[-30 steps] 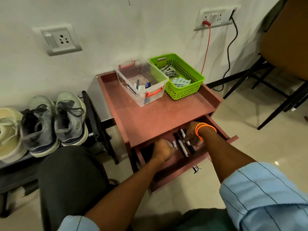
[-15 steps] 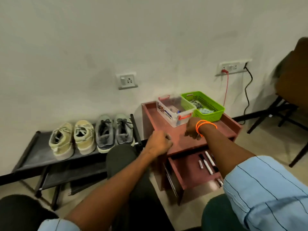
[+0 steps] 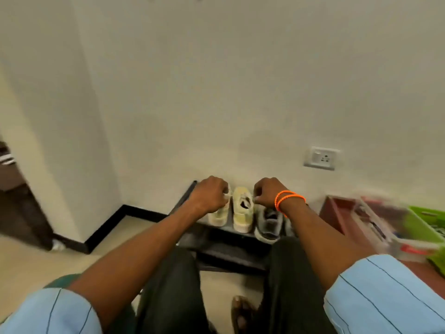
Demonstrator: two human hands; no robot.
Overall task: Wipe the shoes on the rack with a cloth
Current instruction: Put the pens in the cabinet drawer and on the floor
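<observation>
The left hand [image 3: 210, 195] is curled into a loose fist over the far end of the leftmost pale shoe [image 3: 219, 216], its fingers bent down toward the shoe's opening; whether it grips the shoe or something small and light cannot be told. The right hand [image 3: 267, 192], with orange bands [image 3: 287, 198] at the wrist, is curled the same way, fingertips pinched close at the edge of the second pale shoe [image 3: 243, 210], perhaps touching its collar. No cloth shows plainly in either hand; a pale scrap may sit under the left fingers, but it is too blurred to call.

Outward from the hands, the two pale shoes stand side by side on the top shelf of the dark rack [image 3: 228, 247], toes toward the person. A grey shoe [image 3: 268, 224] stands just right of them, partly behind the right forearm. The rack is against the wall [image 3: 240, 92], with a socket [image 3: 321, 158] above and to its right. Farther right, a reddish table [image 3: 337, 213] carries a clear box [image 3: 385, 227] and a green basket [image 3: 426, 220], both smeared by motion.

The step in hand looks like the reach to the first pair, before any wiping. The next move calls for a firm hold on one shoe with one hand, and a cloth in the other.
</observation>
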